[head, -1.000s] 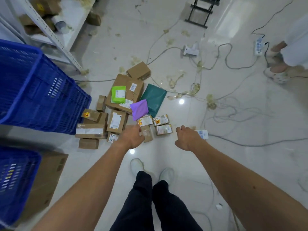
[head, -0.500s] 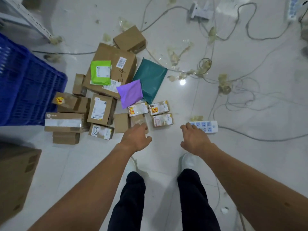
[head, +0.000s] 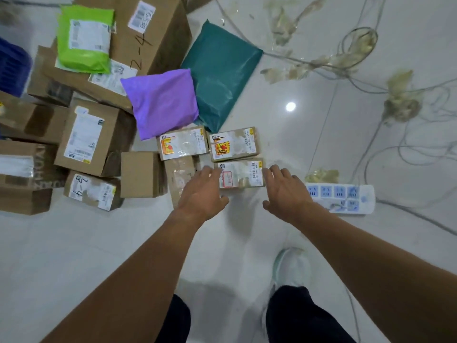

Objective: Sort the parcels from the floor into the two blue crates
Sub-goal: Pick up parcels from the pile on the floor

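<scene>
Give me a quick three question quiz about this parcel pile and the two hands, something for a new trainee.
1. True or false: the left hand already grips a parcel.
2. Which soft bag overlaps the teal bag? A green, B purple, C white.
3. What lies on the floor just right of the right hand?

Key: 1 false, both hands are open beside the small labelled box. 2 B, the purple bag. 3 a white power strip.
</scene>
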